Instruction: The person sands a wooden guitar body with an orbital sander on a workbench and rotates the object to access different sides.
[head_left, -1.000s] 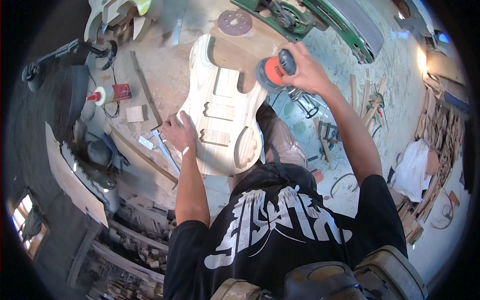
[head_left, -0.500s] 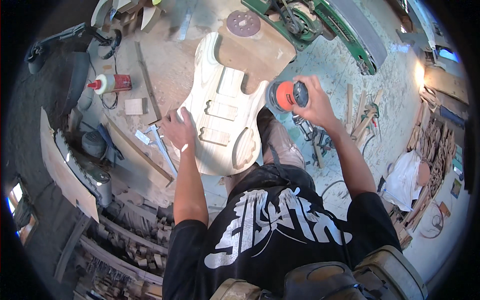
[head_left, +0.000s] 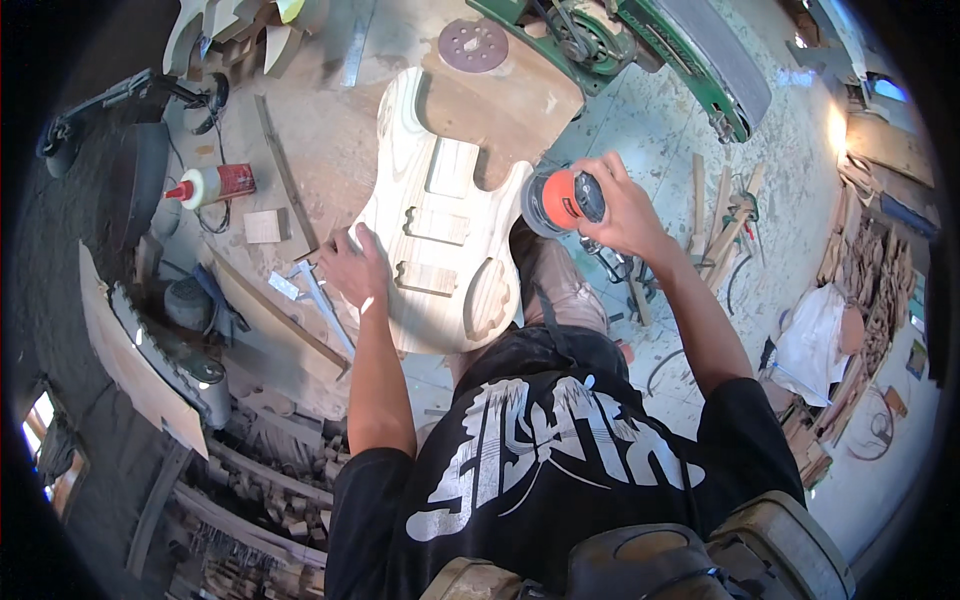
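A pale wooden electric guitar body (head_left: 400, 215) with routed cavities lies on the workbench (head_left: 330, 50), its near end overhanging the edge toward my lap. My left hand (head_left: 355, 265) rests on its left edge, fingers curled over the side and steadying it. In my right hand (head_left: 620, 205) is an orange and black orbital sander (head_left: 552, 203), gripped by its top. The sander is tipped on its side, its pad facing the guitar body's right edge by the horn. Whether the pad touches the wood I cannot tell.
Left of the guitar body are a caliper (head_left: 322, 300), a small wood block (head_left: 265, 226), a red-capped glue bottle (head_left: 212, 186) and a long wood strip (head_left: 287, 175). A round sanding disc (head_left: 473, 46) lies beyond, near a green belt sander (head_left: 680, 60). Clamps and wood strips (head_left: 728, 220) stand to the right.
The sander in my right hand has moved slightly left, closer to the guitar body's edge. My left hand stays on the body. The whole view has shifted a little.
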